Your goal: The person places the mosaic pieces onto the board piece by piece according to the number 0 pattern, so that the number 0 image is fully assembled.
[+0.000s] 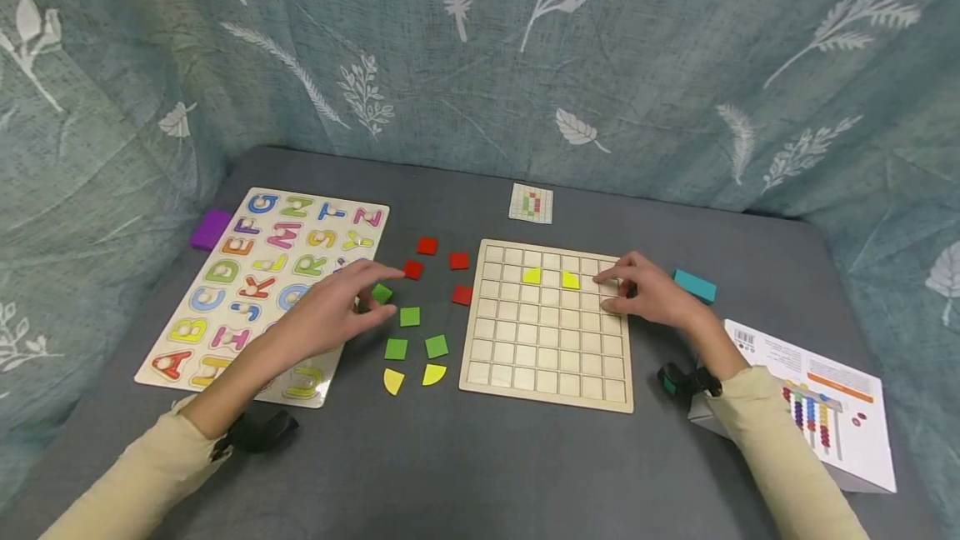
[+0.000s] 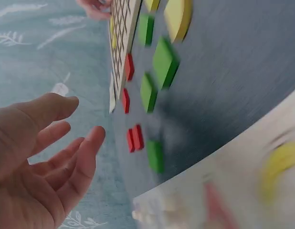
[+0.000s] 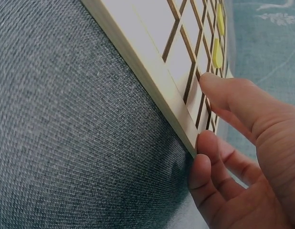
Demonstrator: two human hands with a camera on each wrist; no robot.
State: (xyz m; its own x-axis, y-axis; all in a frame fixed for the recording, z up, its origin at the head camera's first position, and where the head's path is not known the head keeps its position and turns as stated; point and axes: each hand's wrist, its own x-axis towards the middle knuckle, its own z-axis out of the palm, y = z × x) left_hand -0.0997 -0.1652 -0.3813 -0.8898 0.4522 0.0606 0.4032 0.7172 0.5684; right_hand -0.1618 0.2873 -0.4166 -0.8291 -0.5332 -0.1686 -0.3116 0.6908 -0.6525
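My left hand (image 1: 341, 311) hovers beside a green square tile (image 1: 382, 293), thumb and fingers apart. In the left wrist view that hand (image 2: 52, 157) is relaxed, with nothing between its fingers. At the right edge of a wooden grid board (image 1: 551, 390) is my right hand (image 1: 648, 290). Its thumb (image 3: 216, 88) reaches over the grid and its loosely bent fingers (image 3: 205, 143) lie by the rim; firm contact is unclear. Two yellow quarter-circle tiles (image 1: 532, 276) sit on the board. Several red square tiles (image 1: 427, 246), green squares (image 1: 409, 317) and two yellow quarter-circles (image 1: 434, 374) lie left of it.
An alphabet puzzle board (image 1: 165, 386) lies under the left forearm, with a purple block (image 1: 211, 230) behind it. A small pattern card (image 1: 531, 203) lies beyond the grid. At the right are a teal block (image 1: 694, 286) and a white box (image 1: 855, 440), partly covered by the right sleeve.
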